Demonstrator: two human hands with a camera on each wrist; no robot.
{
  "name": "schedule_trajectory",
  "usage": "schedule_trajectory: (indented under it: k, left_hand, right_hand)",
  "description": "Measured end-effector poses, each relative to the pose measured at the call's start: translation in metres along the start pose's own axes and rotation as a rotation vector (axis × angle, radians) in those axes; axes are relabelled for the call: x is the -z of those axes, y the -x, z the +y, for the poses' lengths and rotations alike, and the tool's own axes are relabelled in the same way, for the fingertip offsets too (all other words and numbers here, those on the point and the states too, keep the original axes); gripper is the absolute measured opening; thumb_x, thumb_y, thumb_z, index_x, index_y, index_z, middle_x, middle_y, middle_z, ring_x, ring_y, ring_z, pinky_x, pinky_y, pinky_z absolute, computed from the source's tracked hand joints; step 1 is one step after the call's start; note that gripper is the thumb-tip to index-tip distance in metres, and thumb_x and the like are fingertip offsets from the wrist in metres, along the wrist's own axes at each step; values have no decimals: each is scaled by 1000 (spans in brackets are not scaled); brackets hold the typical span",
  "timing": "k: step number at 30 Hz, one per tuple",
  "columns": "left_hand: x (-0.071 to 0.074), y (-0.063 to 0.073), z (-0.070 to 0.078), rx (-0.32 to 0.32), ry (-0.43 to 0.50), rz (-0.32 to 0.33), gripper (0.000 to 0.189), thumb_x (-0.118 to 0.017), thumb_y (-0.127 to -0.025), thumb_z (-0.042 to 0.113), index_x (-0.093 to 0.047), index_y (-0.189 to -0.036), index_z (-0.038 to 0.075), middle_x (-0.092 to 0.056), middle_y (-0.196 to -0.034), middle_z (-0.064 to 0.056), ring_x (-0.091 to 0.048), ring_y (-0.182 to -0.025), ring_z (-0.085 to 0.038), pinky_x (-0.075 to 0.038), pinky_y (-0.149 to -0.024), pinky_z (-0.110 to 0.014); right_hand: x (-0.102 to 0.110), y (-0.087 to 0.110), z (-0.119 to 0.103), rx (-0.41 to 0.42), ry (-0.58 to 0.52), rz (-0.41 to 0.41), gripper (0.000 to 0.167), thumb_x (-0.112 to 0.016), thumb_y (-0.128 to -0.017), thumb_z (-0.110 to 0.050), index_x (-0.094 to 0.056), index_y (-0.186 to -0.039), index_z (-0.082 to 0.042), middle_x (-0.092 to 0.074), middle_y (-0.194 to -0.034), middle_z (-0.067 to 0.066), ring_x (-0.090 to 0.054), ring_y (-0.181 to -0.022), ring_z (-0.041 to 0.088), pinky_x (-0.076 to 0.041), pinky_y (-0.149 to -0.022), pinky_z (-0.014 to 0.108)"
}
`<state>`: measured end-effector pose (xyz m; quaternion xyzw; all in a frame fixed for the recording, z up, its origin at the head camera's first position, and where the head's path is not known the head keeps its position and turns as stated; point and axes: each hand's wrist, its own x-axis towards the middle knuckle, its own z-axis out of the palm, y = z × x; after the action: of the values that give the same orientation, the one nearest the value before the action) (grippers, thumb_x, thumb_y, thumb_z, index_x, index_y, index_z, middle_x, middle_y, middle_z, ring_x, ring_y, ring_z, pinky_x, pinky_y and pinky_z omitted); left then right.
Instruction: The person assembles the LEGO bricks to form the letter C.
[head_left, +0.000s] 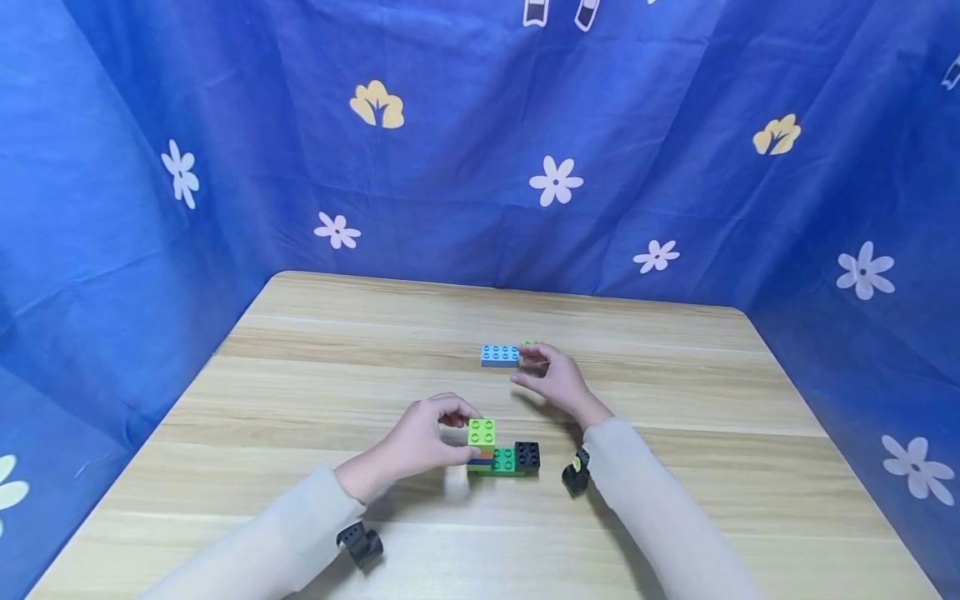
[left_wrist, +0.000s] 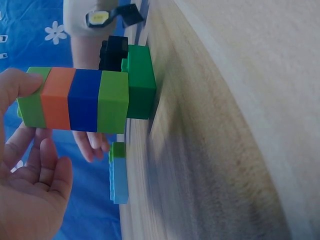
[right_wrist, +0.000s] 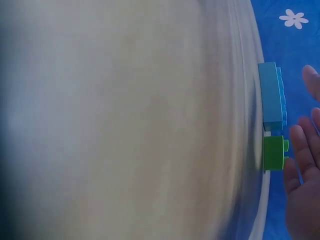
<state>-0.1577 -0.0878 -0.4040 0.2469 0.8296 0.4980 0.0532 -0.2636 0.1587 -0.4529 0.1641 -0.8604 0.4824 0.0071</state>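
Observation:
My left hand (head_left: 423, 433) pinches the top of a brick tower (left_wrist: 84, 100) between thumb and fingers. From the top down, the tower runs light green, orange, dark blue and light green. It stands on one end of a long green brick (left_wrist: 141, 82), whose other end bears a black brick (head_left: 528, 455). Farther back, my right hand (head_left: 561, 385) hovers with fingers apart and nothing between them, beside a small light green brick (right_wrist: 273, 153). A long light blue brick (head_left: 499, 359) lies just left of that brick, studs up. In the head view the hand partly hides the small brick.
The bricks stand on a wood-grain table (head_left: 337, 333). Blue cloth (head_left: 465, 167) with white flowers and yellow shapes rises behind the table and along both sides. Each sleeve carries a black wrist camera (head_left: 362, 545).

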Motion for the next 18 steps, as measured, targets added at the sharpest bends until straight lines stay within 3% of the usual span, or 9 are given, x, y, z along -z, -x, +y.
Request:
schedule_trajectory:
  k: [9, 15, 18]
  left_hand:
    - [1, 1, 1, 9, 6, -6, 32, -82, -69, 11, -68, -97, 12, -62, -91, 7, -59, -90, -30, -47, -84, -49]
    - [1, 1, 1, 1, 3, -6, 33, -82, -69, 11, -68, -98, 12, -62, -91, 7, -59, -90, -30, -48, -84, -49]
    - [1, 1, 2, -2, 1, -5, 33, -82, -69, 11, -68, -98, 12, -62, -91, 7, -59, -90, -30, -48, -84, -48]
  right_hand:
    - [-7, -22, -6, -20, 136, 9, 58, -80, -77, -21, -57, -129, -9, -61, -121, 5, -59, -103, 19, -46, -94, 32]
    - [-12, -30, -12, -19, 205, 13, 58, -81, -76, -19, -58, -128, -7, -61, -123, 7, -57, -98, 20, -47, -89, 34]
    - [-15, -32, -12, -18, 250, 15, 58, -82, -75, -19, -59, -127, -7, -60, -123, 8, -56, -101, 22, -45, -93, 35]
